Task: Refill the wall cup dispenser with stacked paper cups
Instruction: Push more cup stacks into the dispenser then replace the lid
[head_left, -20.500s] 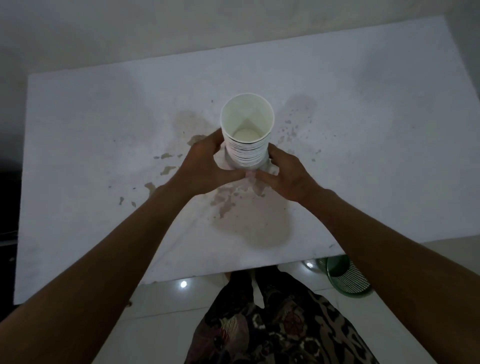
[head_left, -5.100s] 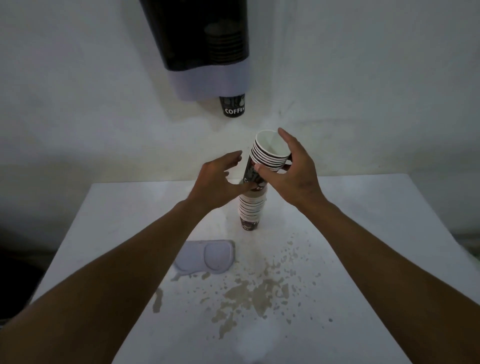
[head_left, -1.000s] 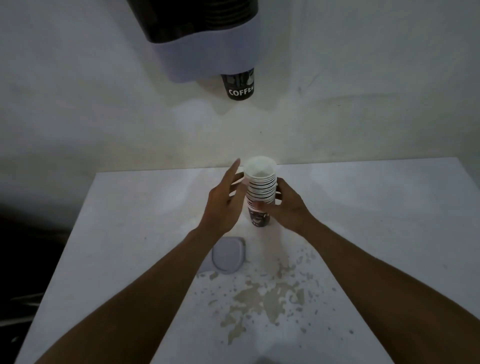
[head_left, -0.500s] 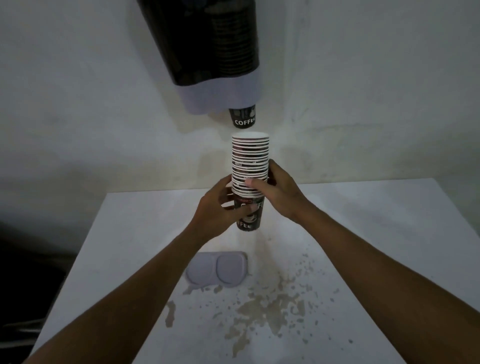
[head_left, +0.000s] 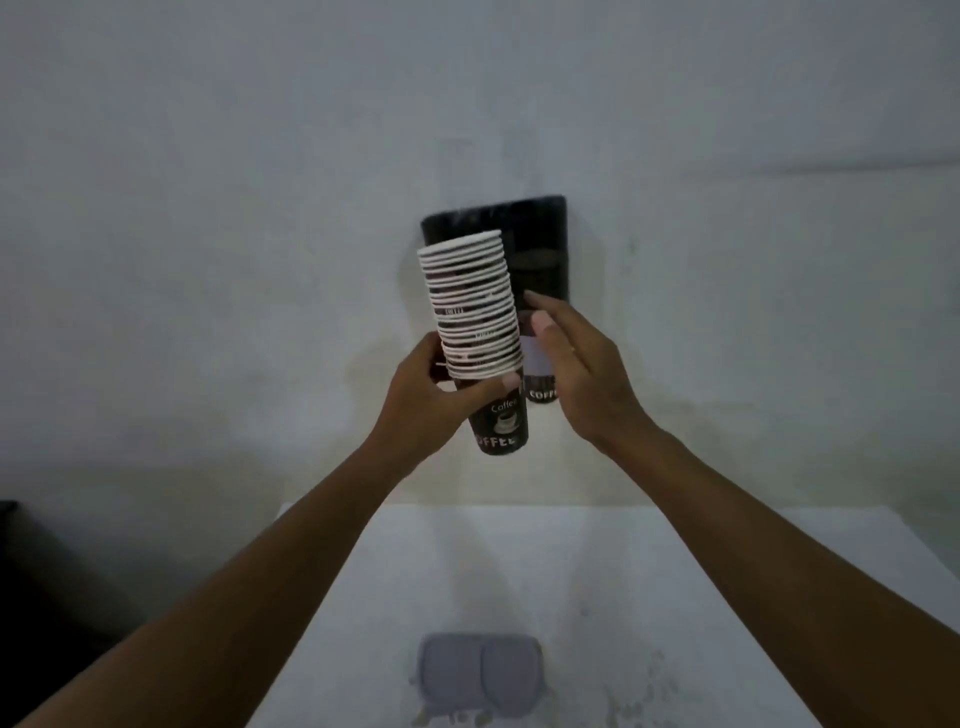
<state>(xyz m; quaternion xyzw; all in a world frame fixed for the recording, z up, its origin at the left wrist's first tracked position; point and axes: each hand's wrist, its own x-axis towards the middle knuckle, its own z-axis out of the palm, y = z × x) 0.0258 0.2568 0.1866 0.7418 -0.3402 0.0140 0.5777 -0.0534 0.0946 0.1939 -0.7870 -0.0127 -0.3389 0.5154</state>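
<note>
Fingers of the left hand (head_left: 421, 410) curl round the cup stack (head_left: 475, 332), holding it tilted in front of the dark dispenser (head_left: 540, 249) on the wall. Just right, the right hand (head_left: 582, 374) is loose, fingers straight, apart from the stack. Below, a grey lid (head_left: 480, 675) lies on the white table (head_left: 597, 571)

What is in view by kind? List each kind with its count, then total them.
Stacks of black-and-white paper coffee cups, held up in the left hand: 1
Black wall cup dispensers: 1
Single black paper cups hanging below the dispenser: 1
Grey plastic dispenser lids on the white table: 1
White tables: 1
Hands, including the right hand: 2
Total: 7
</note>
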